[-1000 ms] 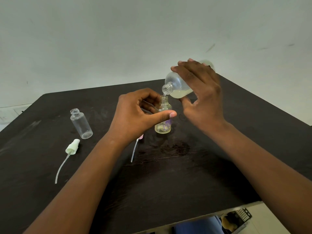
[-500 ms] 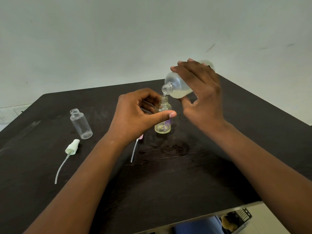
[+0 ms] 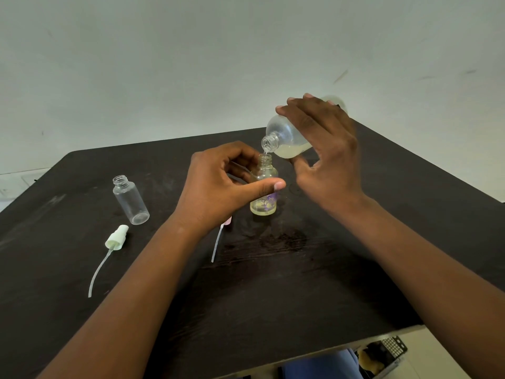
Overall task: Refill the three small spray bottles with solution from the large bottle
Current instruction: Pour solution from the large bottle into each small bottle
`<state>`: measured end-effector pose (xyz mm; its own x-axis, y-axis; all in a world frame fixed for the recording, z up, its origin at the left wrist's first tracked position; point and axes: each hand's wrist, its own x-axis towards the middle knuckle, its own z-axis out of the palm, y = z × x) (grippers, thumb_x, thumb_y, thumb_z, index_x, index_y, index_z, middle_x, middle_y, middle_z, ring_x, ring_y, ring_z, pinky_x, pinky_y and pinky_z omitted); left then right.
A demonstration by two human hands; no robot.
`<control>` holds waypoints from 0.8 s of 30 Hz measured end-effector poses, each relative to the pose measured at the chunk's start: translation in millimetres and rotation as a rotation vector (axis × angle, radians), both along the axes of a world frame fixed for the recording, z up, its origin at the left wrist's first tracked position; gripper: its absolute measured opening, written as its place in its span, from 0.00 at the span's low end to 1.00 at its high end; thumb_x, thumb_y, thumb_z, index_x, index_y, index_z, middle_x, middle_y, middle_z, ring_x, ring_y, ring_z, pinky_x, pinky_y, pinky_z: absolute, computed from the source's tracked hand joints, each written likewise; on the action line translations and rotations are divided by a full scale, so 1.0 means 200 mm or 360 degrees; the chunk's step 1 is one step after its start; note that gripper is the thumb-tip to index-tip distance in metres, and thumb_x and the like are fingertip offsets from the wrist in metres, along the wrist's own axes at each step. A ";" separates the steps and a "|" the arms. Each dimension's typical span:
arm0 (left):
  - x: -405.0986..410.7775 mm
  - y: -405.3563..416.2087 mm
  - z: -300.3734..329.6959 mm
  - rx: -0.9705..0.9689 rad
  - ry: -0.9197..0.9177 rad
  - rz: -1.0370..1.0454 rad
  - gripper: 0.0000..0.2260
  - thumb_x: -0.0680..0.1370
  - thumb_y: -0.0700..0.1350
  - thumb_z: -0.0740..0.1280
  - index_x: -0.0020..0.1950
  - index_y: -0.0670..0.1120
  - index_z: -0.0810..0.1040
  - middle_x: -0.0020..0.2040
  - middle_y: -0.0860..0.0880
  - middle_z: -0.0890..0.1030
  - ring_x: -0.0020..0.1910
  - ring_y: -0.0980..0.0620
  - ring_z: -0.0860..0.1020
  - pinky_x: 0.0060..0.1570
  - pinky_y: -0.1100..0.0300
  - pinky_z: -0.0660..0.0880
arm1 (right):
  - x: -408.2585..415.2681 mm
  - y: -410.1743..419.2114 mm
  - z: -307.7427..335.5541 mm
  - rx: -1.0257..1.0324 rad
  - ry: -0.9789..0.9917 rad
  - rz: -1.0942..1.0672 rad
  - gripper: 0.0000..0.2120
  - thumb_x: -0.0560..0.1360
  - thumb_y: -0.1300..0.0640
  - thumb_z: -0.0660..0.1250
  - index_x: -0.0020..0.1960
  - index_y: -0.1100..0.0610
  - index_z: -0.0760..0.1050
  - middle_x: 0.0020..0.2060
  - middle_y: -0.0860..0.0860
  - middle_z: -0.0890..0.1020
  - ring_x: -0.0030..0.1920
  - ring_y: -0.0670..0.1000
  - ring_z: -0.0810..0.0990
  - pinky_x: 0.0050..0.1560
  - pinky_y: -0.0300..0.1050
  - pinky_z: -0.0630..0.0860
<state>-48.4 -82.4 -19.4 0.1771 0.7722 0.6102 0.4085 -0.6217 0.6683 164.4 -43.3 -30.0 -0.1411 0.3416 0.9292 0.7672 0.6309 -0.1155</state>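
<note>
One thin stream: your right hand [image 3: 325, 149] grips the big bottle [image 3: 287, 138]; tilt gently, mouth over the neck, while your left hand [image 3: 218, 187] pinches the small bottle [image 3: 263, 192] upright.

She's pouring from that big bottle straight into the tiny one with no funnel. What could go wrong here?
The small bottle has a narrow neck, and the large bottle pours a thin stream into it from just above, so a slight wobble of the right hand could spill onto the table. The left hand steadies the small bottle only by a pinch, so it might tip.
</note>
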 end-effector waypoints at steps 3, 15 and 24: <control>0.00 0.00 0.00 0.0010 0.0019 0.0000 0.17 0.67 0.57 0.84 0.50 0.51 0.86 0.43 0.57 0.85 0.42 0.57 0.85 0.43 0.67 0.81 | 0.00 0.00 0.00 0.0002 -0.0007 0.0001 0.34 0.67 0.72 0.74 0.72 0.56 0.79 0.69 0.52 0.81 0.75 0.57 0.76 0.74 0.57 0.71; 0.00 0.00 0.00 -0.0022 -0.0015 0.0001 0.18 0.66 0.57 0.84 0.50 0.49 0.86 0.43 0.55 0.86 0.41 0.57 0.85 0.43 0.67 0.80 | 0.00 0.00 0.00 0.0012 -0.0006 -0.0010 0.34 0.66 0.72 0.74 0.71 0.56 0.80 0.69 0.52 0.81 0.75 0.57 0.76 0.74 0.54 0.71; 0.00 0.00 -0.01 -0.0013 0.0000 0.0007 0.19 0.66 0.57 0.84 0.50 0.50 0.86 0.43 0.55 0.86 0.42 0.56 0.85 0.43 0.65 0.82 | 0.00 -0.01 0.00 0.0001 -0.0008 -0.0004 0.34 0.67 0.72 0.73 0.71 0.57 0.80 0.69 0.52 0.81 0.75 0.57 0.76 0.75 0.56 0.70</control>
<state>-48.9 -81.7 -20.7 0.1736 0.7781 0.6037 0.4114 -0.6142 0.6734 163.7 -44.7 -29.3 -0.1451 0.3414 0.9287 0.7694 0.6290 -0.1110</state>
